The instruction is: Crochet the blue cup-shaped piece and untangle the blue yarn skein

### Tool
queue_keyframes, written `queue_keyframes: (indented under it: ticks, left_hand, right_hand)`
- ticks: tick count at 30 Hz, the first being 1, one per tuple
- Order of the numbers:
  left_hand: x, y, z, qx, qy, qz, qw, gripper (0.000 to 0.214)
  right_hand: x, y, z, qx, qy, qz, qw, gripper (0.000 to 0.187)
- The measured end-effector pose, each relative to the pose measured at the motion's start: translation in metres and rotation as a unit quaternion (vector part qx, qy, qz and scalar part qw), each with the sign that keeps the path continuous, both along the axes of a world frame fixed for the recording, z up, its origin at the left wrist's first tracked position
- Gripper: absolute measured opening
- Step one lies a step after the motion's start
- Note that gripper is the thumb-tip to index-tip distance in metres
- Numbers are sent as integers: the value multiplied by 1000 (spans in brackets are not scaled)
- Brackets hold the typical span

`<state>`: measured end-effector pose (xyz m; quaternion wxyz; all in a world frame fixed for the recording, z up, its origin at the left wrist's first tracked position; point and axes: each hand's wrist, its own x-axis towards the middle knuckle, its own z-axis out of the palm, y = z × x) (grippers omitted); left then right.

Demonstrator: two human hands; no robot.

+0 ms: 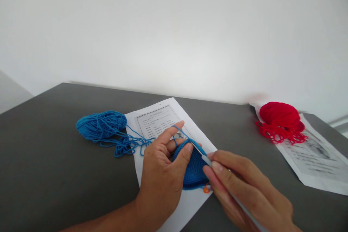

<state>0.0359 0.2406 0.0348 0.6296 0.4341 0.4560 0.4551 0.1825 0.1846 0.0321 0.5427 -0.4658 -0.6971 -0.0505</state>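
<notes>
My left hand [165, 168] pinches the upper rim of a round blue crochet piece [194, 168] between thumb and fingers. Blue working yarn runs over its raised index finger. My right hand [244, 185] is closed round the grey handle of a crochet hook [208, 160]. The hook's thin metal shaft reaches to the rim of the piece, close to my left thumb; its tip is too small to make out. At the lower right edge of the piece hangs an orange stitch marker [206, 188].
A blue yarn skein [102, 126] with loose strands lies at the left on the dark table [54, 174]. Under my hands is a printed sheet [168, 108]. To the right, a red yarn ball [281, 116] rests on another printed sheet [318, 166]. A white wall [174, 32] stands behind.
</notes>
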Motion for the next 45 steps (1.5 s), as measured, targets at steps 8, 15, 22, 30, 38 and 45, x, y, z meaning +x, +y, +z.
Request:
queue_keyframes:
  ticks: [8,15,22,30,38,45]
  left_hand:
    - [1,6,-1,27,77,-1,997,73]
    - [8,2,6,118,155,-1,981,66]
    - [6,-19,47,184,29,-47,981,68]
    - [19,-15,26,-21,-198,-36,979,68]
    - [12,-4,4,-19,-97,-17,995,55]
    - [16,-2,5,46,-5,35,998,49]
  right_hand:
    - [-10,21,-10,-75,177,-38,981,14]
    - [-14,30,0,-50,171,-63,982,19]
    - [0,29,50,-160,463,14,872,46]
    - [-15,36,19,-185,580,54,792,49]
    - [-6,29,-2,-132,360,69,921,5]
    - [-16,28,-8,-29,184,2,983,21]
